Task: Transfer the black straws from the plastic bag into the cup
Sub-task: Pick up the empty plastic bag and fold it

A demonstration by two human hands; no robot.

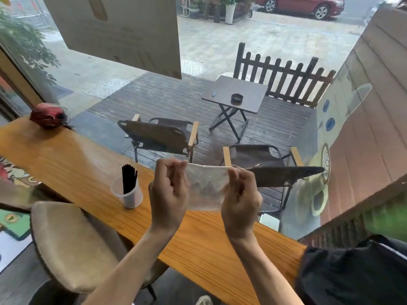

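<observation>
Left hand (168,190) and right hand (240,194) pinching the top edge of an empty-looking clear plastic bag (206,190) above the wooden counter (66,159), black straws (128,180) upright in the translucent cup (127,194) just left, tan stool (66,243) beside.

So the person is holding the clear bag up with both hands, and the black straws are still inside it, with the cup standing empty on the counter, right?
Not quite. The head view shows both hands, left and right, holding up the plastic bag, but it looks empty. The black straws already stand in the cup on the counter.
</observation>
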